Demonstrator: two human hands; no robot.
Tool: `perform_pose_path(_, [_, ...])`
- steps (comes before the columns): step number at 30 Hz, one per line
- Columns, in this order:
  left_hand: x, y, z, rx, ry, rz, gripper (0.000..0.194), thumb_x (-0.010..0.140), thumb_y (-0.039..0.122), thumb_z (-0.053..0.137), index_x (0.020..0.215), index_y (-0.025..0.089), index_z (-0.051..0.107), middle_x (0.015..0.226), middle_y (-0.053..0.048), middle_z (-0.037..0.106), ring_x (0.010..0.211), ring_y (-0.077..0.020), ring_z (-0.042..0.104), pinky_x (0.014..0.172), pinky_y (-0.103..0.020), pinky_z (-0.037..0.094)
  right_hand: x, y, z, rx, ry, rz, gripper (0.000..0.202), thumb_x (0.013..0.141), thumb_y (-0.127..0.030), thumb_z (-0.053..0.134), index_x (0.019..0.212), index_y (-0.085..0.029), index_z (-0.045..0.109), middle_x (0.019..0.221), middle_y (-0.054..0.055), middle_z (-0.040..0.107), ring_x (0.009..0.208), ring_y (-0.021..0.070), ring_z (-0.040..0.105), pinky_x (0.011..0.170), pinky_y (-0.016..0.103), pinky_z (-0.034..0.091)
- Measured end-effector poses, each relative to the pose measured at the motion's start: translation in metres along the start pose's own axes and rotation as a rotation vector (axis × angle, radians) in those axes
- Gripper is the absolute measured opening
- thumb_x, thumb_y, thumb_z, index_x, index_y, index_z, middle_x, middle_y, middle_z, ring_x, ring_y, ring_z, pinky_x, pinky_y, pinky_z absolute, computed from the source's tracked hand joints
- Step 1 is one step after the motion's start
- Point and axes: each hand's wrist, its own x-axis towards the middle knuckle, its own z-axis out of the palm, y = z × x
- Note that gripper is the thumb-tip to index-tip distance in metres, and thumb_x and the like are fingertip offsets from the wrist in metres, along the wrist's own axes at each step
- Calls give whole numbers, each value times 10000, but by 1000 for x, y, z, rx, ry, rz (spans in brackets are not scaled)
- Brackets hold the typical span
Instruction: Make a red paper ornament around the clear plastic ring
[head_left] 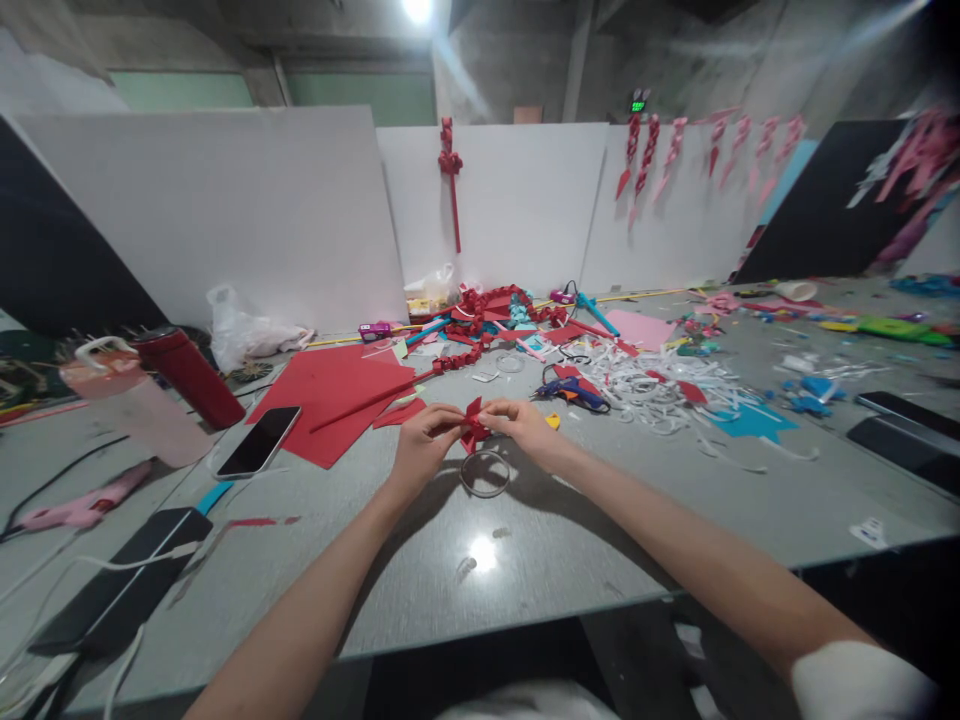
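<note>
Both hands meet over the middle of the table around a small folded red paper piece (pixel 474 428). My left hand (pixel 426 446) pinches its left side between thumb and fingers. From the right, my right hand (pixel 523 426) holds the upper right part of the same piece. Just below the fingers a round ring (pixel 484 474) stands out against the grey table. Beyond my left hand lie red paper sheets (pixel 337 385), with a long thin red strip across them. A blue glue gun (pixel 576 390) rests behind my right hand.
On the left are a phone (pixel 259 442), a red bottle (pixel 191 378), a pale bottle (pixel 139 405), a pink glue gun (pixel 86 502) and a black power strip (pixel 124 575) with cables. White paper strips (pixel 660 385) pile up at the right. White panels (pixel 502 215) stand behind.
</note>
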Motion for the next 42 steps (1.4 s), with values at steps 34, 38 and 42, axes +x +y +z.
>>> perform_pose_path(34, [4, -4, 0, -479, -71, -433, 416, 730, 537, 960, 932, 198, 828, 976, -98, 821, 914, -269, 783, 883, -454, 653, -6, -13, -4, -228, 59, -293, 322, 987, -526, 727, 1155, -254, 767, 1108, 55, 771, 998, 230, 691, 910, 376, 521])
perform_pose_path(38, [3, -5, 1, -502, -78, -449, 409, 720, 509, 974, 935, 195, 825, 979, -104, 818, 876, -258, 783, 849, -442, 657, -6, -9, -5, -224, 68, -270, 311, 965, -541, 755, 1046, -241, 773, 987, 39, 755, 892, 209, 667, 844, 356, 525])
perform_pose_path(42, [3, -9, -1, -510, -85, -458, 375, 735, 474, 972, 938, 196, 822, 999, -98, 817, 883, -245, 786, 855, -415, 652, -7, -8, -4, -82, 15, -222, 319, 953, -550, 770, 1022, -239, 745, 963, 36, 748, 883, 206, 697, 843, 360, 559])
